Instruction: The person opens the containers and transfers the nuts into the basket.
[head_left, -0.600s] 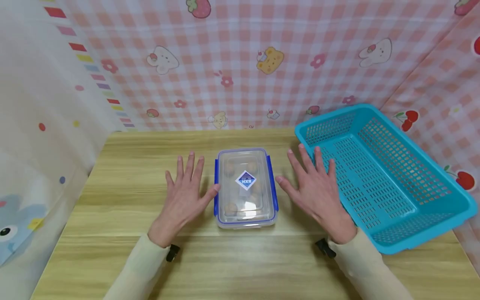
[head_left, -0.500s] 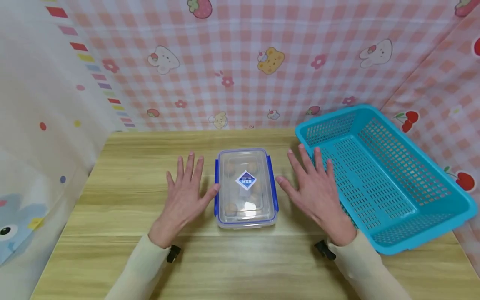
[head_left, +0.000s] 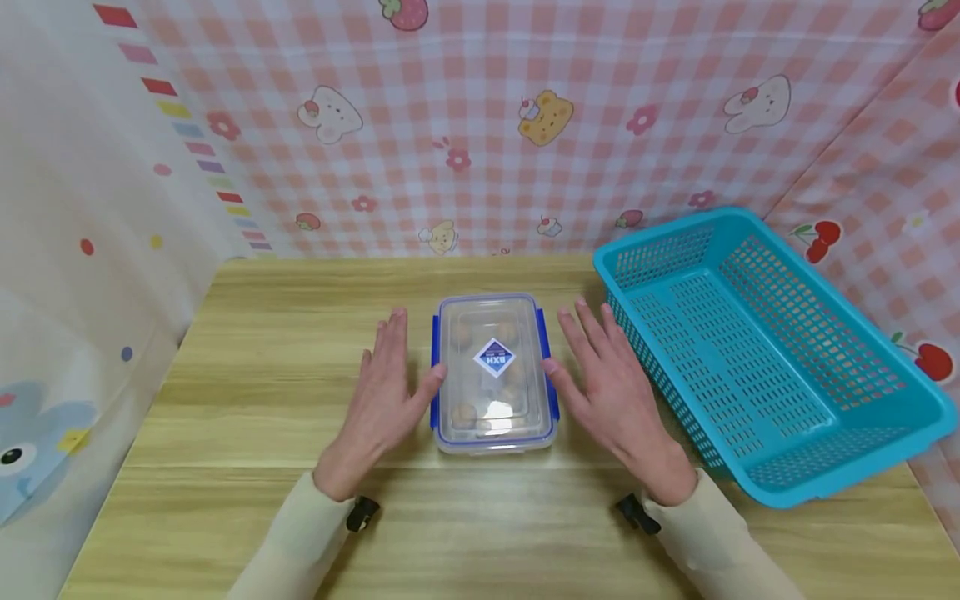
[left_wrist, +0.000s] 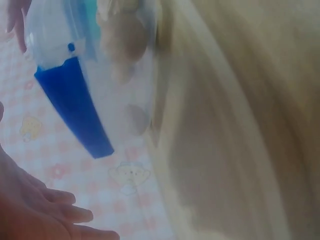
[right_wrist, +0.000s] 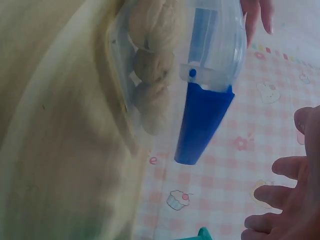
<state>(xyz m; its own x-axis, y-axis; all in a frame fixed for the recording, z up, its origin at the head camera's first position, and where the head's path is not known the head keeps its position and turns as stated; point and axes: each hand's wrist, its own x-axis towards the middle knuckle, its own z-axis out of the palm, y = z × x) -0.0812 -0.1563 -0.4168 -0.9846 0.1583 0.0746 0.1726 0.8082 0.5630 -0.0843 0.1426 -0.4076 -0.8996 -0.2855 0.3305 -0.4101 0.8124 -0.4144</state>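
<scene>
A clear lidded food box (head_left: 491,312) with a blue-edged lid and a diamond-shaped label (head_left: 495,358) lies flat on the wooden table. Through its wall show several round tan things (right_wrist: 155,67) that look like walnuts. A blue side clip (left_wrist: 75,110) runs along its left side and another blue clip (right_wrist: 204,127) along its right. My left hand (head_left: 381,404) is beside the box, fingers straight and thumb tip overlapping the left edge in the head view. On the other side, my right hand (head_left: 611,392) has its fingers extended, its thumb tip at the right edge.
A turquoise perforated basket (head_left: 840,321) stands to the right, close beyond my right hand. Behind the wooden table (head_left: 262,358) hangs a pink checked cloth (head_left: 480,75), and a pale cloth (head_left: 90,192) hangs on the left.
Both hands have moved inward toward the box, the right one away from the basket. Their fingers have drawn closer together. The box and basket stay where they were.
</scene>
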